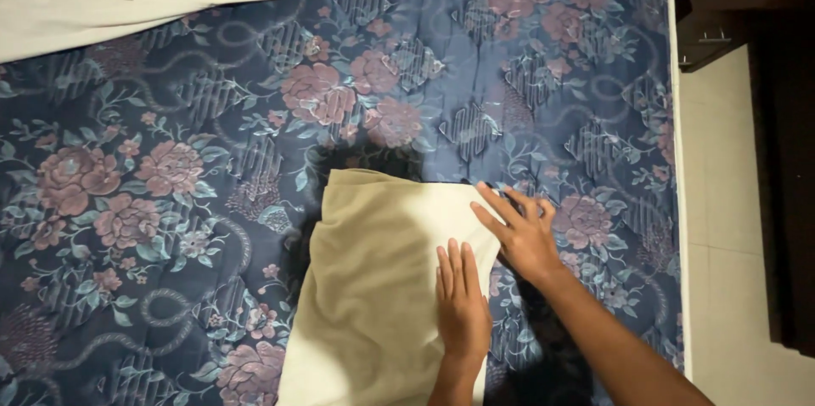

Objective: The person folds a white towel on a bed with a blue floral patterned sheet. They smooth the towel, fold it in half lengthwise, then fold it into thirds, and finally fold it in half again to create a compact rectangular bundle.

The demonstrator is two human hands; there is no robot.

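On floral mattress (170, 160) | beige towel (373, 287) under flat left hand (463, 304) | right hand (522, 232) fingers spread on its corner

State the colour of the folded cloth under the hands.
Pale beige, plain: the folded cloth shows best in the head view.

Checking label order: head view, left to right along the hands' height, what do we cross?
Floral mattress → beige folded cloth → left hand flat on the cloth → right hand at the cloth's right edge → pale floor → dark furniture.
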